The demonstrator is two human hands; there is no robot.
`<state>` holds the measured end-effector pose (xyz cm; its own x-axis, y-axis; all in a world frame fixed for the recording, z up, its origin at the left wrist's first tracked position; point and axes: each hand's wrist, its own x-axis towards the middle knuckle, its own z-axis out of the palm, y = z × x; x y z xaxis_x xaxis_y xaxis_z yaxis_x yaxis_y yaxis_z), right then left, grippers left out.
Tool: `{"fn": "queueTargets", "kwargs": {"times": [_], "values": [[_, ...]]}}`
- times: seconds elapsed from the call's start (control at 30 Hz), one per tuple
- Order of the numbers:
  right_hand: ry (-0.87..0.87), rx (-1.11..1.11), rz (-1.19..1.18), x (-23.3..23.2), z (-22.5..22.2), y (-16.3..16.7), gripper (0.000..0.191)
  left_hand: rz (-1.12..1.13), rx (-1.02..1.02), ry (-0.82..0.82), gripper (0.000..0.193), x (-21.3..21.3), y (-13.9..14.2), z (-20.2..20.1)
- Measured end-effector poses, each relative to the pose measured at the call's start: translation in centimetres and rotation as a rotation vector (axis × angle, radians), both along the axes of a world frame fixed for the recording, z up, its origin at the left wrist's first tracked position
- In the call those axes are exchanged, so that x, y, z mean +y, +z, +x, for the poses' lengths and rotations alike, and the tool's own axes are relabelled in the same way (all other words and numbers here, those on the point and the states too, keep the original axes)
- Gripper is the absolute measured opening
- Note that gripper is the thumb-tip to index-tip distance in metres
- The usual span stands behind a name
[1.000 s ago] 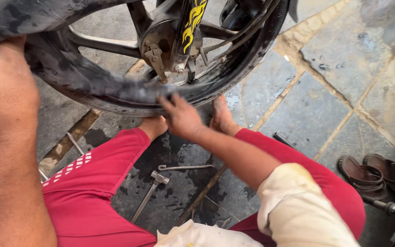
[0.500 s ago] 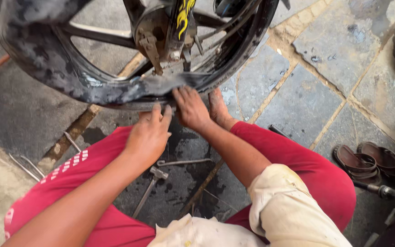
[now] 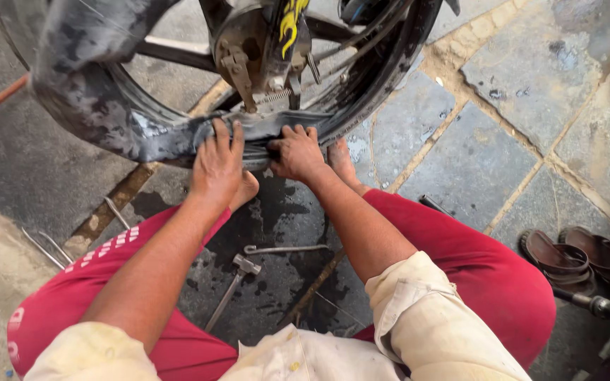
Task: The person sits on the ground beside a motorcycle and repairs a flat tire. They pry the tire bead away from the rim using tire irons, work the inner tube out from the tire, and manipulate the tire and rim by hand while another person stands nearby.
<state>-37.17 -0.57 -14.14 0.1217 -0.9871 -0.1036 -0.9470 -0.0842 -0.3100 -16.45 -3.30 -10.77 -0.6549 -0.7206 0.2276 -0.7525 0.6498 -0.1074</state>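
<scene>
- The ground is a floor of grey stone slabs (image 3: 474, 162) with sandy joints, wet and dark under the squatting person.
- The left hand (image 3: 219, 166) lies palm down on the black tyre (image 3: 107, 113) at the bottom of the wheel, fingers spread and pressing flat on the rubber; the forearm runs straight back over the left knee.
- The right hand (image 3: 296, 152) is just beside it, touching the same stretch of tyre, fingers curled over the folded rubber edge and gripping it; the wrist is bent down, the arm reaching forward with the elbow at the right knee.
- The tyre sits loose on a dark spoked wheel rim (image 3: 383, 77), with the hub and brake parts (image 3: 255, 49) directly above the hands.
- A bare foot (image 3: 340, 162) rests on the floor just right of the right hand.
- Both legs wear red trousers (image 3: 503, 282); the sleeves are cream.
- Between the knees lie a hammer (image 3: 233, 286) and a thin metal lever (image 3: 284, 249).
- A pair of brown sandals (image 3: 577, 254) lies well apart to the right.
</scene>
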Motion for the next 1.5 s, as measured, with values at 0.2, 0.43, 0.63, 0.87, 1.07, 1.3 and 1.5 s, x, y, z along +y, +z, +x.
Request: {"fn": "queueTargets", "kwargs": {"times": [0.2, 0.43, 0.63, 0.87, 1.07, 1.3, 1.5], "values": [[-0.043, -0.043, -0.141, 3.0, 0.7, 0.4, 0.038, -0.022, -0.101, -0.08, 0.062, -1.0, 0.4, 1.0], [0.029, -0.058, -0.241, 4.1, 0.2, 0.8, 0.051, 0.118, -0.012, -0.15, 0.036, -1.0, 0.9, 1.2], [0.027, -0.146, -0.269, 4.6, -0.6, 0.6, 0.042, 0.393, -0.064, 0.017, 0.014, -2.8, 0.4, -0.6], [-0.016, -0.367, -0.183, 3.9, -2.3, 0.1, 0.043, 0.766, -0.425, 0.267, 0.044, -5.1, 2.3, -3.6], [0.022, -0.2, 0.028, 0.5, -3.4, -0.7, 0.048, 0.803, -0.421, 0.199, 0.07, -4.0, 3.3, -2.5], [0.128, 0.226, 0.118, 0.0, -1.2, -0.9, 0.024, 0.726, -0.677, 0.252, 0.043, -3.4, 1.1, -5.9], [0.17, 0.061, 0.051, -1.3, -3.4, -2.3, 0.048, 0.611, -0.79, 0.206, 0.029, -2.1, -2.6, -6.6]]}}
